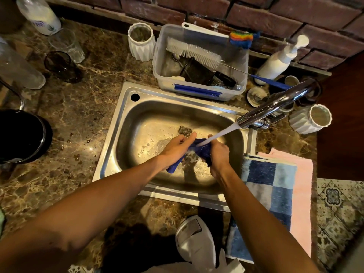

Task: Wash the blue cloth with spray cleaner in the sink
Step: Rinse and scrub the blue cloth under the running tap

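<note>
**Blue cloth rinsed between both hands under the tap**

Blue cloth (201,149) is held bunched over the sink (118,123), directly in the stream from the faucet (275,103). It is gripped by the left hand (175,147) at its lower-left end and by the right hand (218,152) at its upper-right end, fingers curled round it on both sides. Its long axis runs diagonally between the hands, so any wringing or rubbing would probably be done along that line. The spray bottle (195,243) is lying on the tabletop (78,115), near the person.

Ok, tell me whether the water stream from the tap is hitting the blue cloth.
Touching. The head view shows the water stream running from the faucet onto the blue cloth, gripped by the left hand and right hand.
</note>
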